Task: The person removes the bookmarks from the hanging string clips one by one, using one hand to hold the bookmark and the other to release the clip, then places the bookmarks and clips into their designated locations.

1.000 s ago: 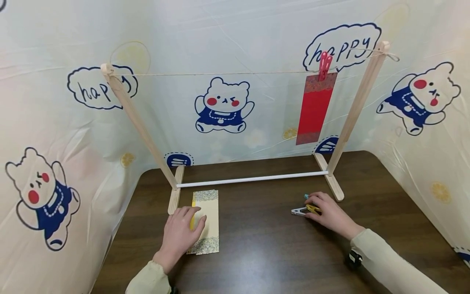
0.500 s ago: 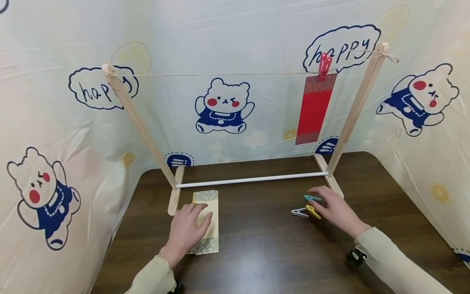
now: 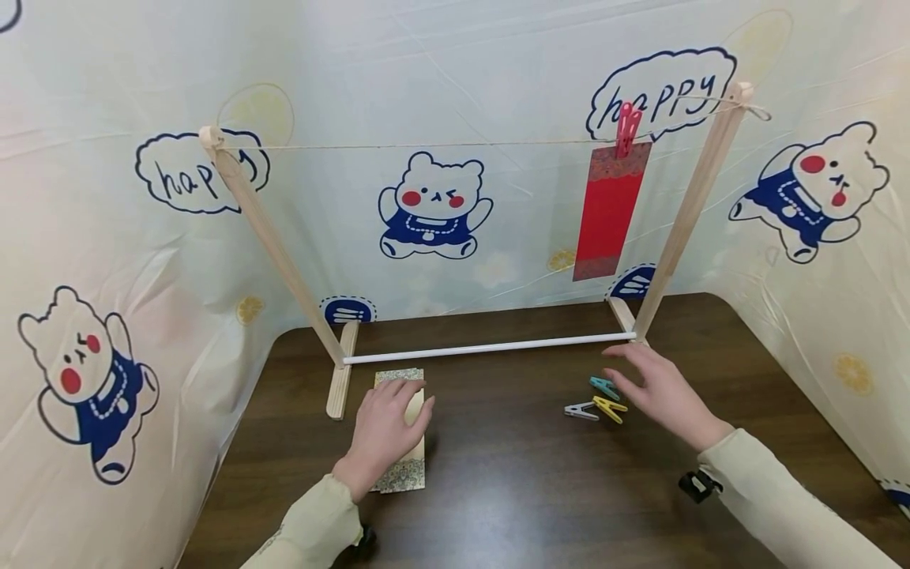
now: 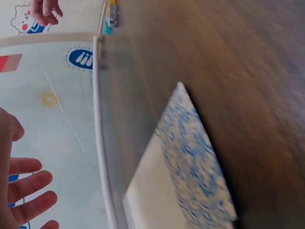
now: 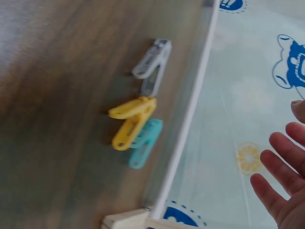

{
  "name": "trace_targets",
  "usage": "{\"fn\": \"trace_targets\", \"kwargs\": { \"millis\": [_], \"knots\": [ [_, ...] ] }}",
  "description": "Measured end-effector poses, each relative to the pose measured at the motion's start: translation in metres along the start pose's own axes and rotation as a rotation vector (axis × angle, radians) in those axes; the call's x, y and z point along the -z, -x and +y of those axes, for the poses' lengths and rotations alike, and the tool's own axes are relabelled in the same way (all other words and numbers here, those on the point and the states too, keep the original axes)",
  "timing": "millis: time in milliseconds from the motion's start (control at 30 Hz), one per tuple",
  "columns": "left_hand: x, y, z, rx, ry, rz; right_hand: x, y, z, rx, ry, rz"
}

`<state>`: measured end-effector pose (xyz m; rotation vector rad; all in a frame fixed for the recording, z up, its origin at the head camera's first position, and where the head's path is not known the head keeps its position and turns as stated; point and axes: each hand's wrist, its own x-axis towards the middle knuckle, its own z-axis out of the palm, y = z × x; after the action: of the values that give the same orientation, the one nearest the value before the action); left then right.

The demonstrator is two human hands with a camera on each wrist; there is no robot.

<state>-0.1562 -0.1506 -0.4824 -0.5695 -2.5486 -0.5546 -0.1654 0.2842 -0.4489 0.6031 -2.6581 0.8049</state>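
My left hand [image 3: 387, 423] hovers over a small stack of cream paper strips [image 3: 408, 474] with patterned ends, its fingers spread and holding nothing. The left wrist view shows the blue-patterned end of the top strip [image 4: 190, 152] apart from the fingers. Over the table's right side my right hand [image 3: 661, 391] is held with loose fingers, nothing in it. Just left of it lie three clothespins: a blue one [image 3: 604, 386], a yellow one [image 3: 609, 409] and a grey one [image 3: 581, 411]. In the right wrist view the yellow clothespin [image 5: 131, 121] overlaps the blue one.
A wooden frame with a left post [image 3: 273, 245], a right post [image 3: 690, 213] and a white crossbar [image 3: 490, 347] stands at the back. A string [image 3: 426, 145] runs between the post tops. A red paper strip [image 3: 611, 217] hangs from it by a red clothespin [image 3: 627, 130].
My right hand has come off the clothespins, moving right and back; the blue and yellow ones now show uncovered. My left hand has drifted right across the cream strips.
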Motion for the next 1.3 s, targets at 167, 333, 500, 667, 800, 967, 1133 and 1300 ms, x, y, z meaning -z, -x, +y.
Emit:
{"fn": "trace_targets", "kwargs": {
  "millis": [167,333,500,667,800,967,1133,1300],
  "knots": [
    [-0.002,-0.008,0.011,-0.014,0.016,-0.009,0.009,-0.006,-0.004,0.044,0.018,0.029],
    [-0.004,-0.015,0.02,-0.039,0.029,0.003,0.021,-0.012,-0.012,0.049,0.024,0.028],
    [-0.004,-0.021,0.029,-0.024,0.078,0.004,0.031,-0.018,-0.019,0.075,0.051,0.061],
    [-0.007,-0.026,0.038,-0.01,0.126,0.004,0.037,-0.022,-0.022,0.097,0.061,0.076],
    [-0.009,-0.03,0.044,-0.024,0.139,0.006,0.041,-0.026,-0.025,0.091,0.05,0.06],
    [-0.01,-0.036,0.05,-0.031,0.139,-0.004,0.047,-0.029,-0.03,0.108,0.064,0.058],
    [-0.011,-0.043,0.055,-0.044,0.154,0.009,0.055,-0.034,-0.033,0.169,0.08,0.102],
    [-0.012,-0.054,0.061,-0.06,0.186,0.03,0.065,-0.041,-0.037,0.208,0.087,0.131]
  ]
}}
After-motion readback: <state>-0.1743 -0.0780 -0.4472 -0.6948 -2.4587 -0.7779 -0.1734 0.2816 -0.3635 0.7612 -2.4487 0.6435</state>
